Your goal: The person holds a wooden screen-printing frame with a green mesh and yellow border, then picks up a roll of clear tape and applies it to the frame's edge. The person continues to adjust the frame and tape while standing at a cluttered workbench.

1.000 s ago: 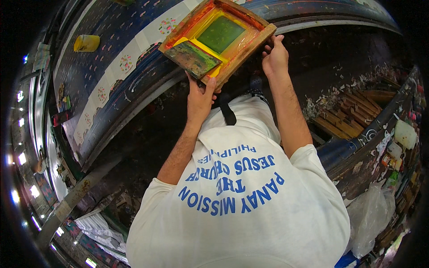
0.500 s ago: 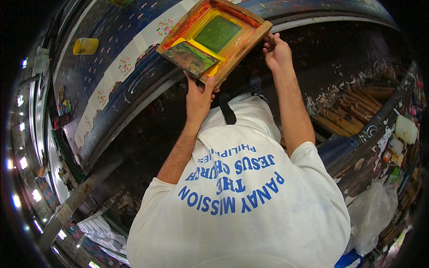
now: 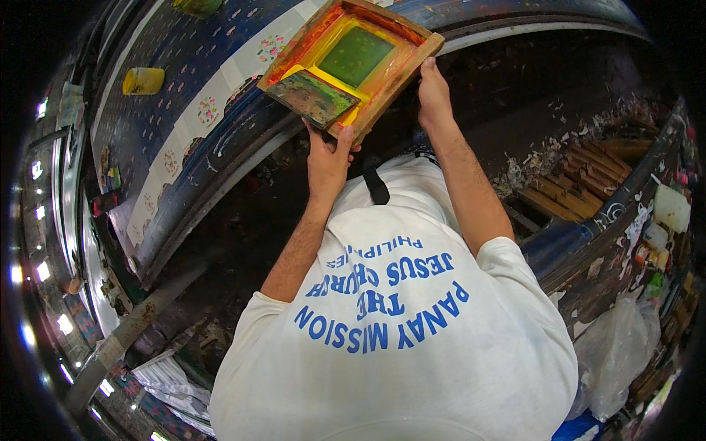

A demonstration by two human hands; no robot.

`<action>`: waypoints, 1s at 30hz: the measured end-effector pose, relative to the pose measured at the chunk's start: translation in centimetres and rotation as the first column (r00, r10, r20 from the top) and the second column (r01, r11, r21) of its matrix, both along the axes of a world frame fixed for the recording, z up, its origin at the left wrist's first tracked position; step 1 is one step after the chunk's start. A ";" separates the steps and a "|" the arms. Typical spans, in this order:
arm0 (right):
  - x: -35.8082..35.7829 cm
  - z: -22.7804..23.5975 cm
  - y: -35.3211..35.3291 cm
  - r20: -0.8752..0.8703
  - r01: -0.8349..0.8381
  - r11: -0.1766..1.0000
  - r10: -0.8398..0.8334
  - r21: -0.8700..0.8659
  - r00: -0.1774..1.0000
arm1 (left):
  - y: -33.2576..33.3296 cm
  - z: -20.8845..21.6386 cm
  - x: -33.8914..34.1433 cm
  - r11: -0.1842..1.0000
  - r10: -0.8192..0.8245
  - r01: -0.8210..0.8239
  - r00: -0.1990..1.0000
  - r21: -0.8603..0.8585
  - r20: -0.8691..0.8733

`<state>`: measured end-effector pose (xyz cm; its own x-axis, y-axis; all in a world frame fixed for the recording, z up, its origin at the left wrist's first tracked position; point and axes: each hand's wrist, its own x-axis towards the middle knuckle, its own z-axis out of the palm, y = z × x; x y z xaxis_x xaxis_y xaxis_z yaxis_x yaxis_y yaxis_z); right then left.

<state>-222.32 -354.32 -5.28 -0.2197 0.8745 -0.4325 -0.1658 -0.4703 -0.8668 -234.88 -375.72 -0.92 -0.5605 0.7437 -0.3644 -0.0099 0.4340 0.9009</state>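
Observation:
In both hands I hold up a wooden screen printing frame, tilted, over the near edge of the long table. Yellow and orange ink coats its inside around a dark green mesh window. A flat squeegee, smeared with dark and green ink, lies across the frame's near left side. My left hand is closed on the near corner, its thumb on the wood beside the squeegee. My right hand grips the right rail near its far corner, thumb up; its other fingers are hidden.
White strips with small floral prints run along the dark table. A yellow tub and a green-yellow container stand on it. At right are stacked wooden pieces, paper scraps and a clear plastic bag.
My right hand has shifted slightly left and closed against the frame's right rail; its fingers, visible before, have gone out of sight. The frame and my left hand have barely moved.

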 end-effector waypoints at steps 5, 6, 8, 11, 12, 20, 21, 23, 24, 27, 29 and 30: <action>-0.3 -1.6 -0.6 0.138 -0.116 0.987 0.100 0.113 0.985 | 0.1 0.1 0.1 1.000 -0.003 0.003 1.000 -0.015 -0.022; -0.6 -0.6 -1.2 0.108 -0.108 0.989 0.098 0.096 0.989 | 0.1 0.3 0.1 1.000 0.000 0.000 1.000 -0.020 -0.025; -0.4 0.0 -1.8 0.046 -0.092 0.996 0.091 0.012 0.995 | 0.1 0.3 0.1 1.000 0.001 -0.002 1.000 -0.023 -0.027; 0.1 0.1 -2.5 -0.031 -0.079 0.988 0.075 -0.132 0.997 | 0.0 0.3 0.2 1.000 0.003 -0.003 1.000 -0.010 -0.025; 0.0 0.6 -3.2 -0.045 -0.076 0.987 0.070 -0.143 0.997 | 0.1 0.2 0.2 1.000 0.005 -0.005 1.000 0.000 -0.026; 0.8 1.8 -7.3 -0.207 -0.175 0.923 0.107 -0.343 0.972 | 0.1 0.3 0.5 0.999 0.026 -0.025 0.999 0.025 -0.022; 0.8 1.8 -7.9 -0.243 -0.201 0.900 0.111 -0.386 0.964 | 0.1 0.4 0.6 0.998 0.039 -0.039 0.999 0.043 -0.019; 0.9 1.9 -9.2 -0.288 -0.256 0.861 0.135 -0.440 0.948 | 0.1 0.3 0.7 0.998 0.039 -0.038 0.999 0.059 -0.022; 1.0 1.8 -9.3 -0.267 -0.252 0.866 0.144 -0.432 0.953 | 0.1 0.2 0.4 0.998 0.027 -0.026 0.999 0.057 -0.028; 2.1 -0.3 -8.4 -0.220 -0.192 0.911 0.116 -0.365 0.969 | 0.1 0.0 0.3 1.000 0.017 -0.017 0.999 0.020 -0.035; 3.0 -0.8 -4.9 -0.165 -0.012 0.951 -0.041 -0.309 0.985 | 0.0 0.1 0.3 1.000 0.026 -0.026 0.999 -0.001 -0.038; 3.4 -0.8 -3.1 -0.172 0.055 0.959 -0.106 -0.278 0.979 | 0.0 0.3 0.4 1.000 0.030 -0.031 0.999 -0.001 -0.040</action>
